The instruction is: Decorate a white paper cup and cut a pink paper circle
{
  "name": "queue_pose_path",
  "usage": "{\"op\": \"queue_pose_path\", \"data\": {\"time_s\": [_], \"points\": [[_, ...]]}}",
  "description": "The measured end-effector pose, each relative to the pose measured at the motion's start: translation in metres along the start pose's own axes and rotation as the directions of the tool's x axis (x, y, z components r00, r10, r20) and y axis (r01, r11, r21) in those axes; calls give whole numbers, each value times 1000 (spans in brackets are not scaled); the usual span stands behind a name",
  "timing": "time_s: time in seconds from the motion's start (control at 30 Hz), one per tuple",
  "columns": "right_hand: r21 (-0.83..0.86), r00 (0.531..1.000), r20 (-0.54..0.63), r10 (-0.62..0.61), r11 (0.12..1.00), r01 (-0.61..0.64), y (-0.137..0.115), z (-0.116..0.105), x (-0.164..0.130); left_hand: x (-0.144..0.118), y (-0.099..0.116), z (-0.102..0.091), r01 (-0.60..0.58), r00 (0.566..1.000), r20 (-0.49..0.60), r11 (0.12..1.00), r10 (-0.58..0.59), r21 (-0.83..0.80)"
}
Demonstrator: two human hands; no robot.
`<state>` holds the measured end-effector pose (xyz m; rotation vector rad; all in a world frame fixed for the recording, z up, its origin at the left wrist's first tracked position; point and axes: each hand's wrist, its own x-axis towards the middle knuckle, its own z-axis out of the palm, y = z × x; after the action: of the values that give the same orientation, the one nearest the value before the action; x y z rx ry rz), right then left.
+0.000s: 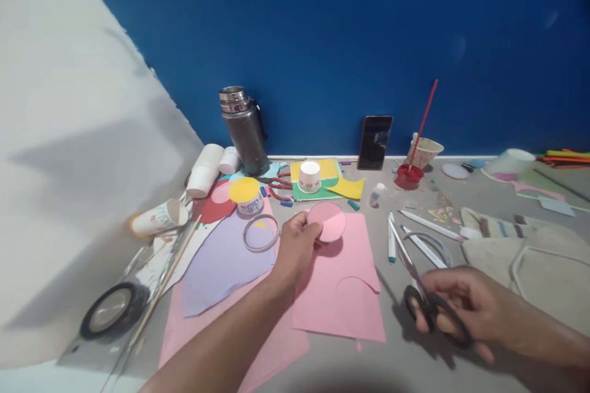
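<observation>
My left hand (297,249) holds a round pink paper disc (328,221) by its left edge, lifted a little above a pink paper sheet (338,295) that has a curved cut in it. My right hand (465,310) grips black-handled scissors (426,295), blades pointing up-left and close together, low over the grey floor to the right of the pink sheet. A lilac paper piece (221,264) and a thin ring (261,233) lie left of my left hand.
Against the blue wall stand a steel flask (244,129), a phone (375,142), a red paint pot (408,176) with a brush and paper cups (309,176). Pens (428,225) lie at right, a tape roll (113,309) at left, cloth (530,258) at far right.
</observation>
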<state>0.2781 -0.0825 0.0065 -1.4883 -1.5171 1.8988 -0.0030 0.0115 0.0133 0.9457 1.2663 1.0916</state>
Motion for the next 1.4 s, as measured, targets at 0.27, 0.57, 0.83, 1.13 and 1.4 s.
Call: {"op": "queue_pose_path", "data": {"time_s": [0.27,0.57,0.83,1.13,1.4], "points": [[173,992,-22,-125,977,126,-37,10,42,5,3,-6,-67,996,-61,998,66,-19],[191,976,-76,-204,958,215,-26,18,60,0,9,-6,-82,994,-75,989,73,-120],[-13,966,-169,-195,980,196,-16,29,51,-5,11,-2,-105,993,-65,980,95,-170],[-118,970,-212,-121,988,97,-24,38,56,-8,11,-1,-89,992,-101,987,76,-135],[-94,980,-182,-80,994,64,-34,41,56,-16,4,5,-52,999,-8,997,52,-61]]}}
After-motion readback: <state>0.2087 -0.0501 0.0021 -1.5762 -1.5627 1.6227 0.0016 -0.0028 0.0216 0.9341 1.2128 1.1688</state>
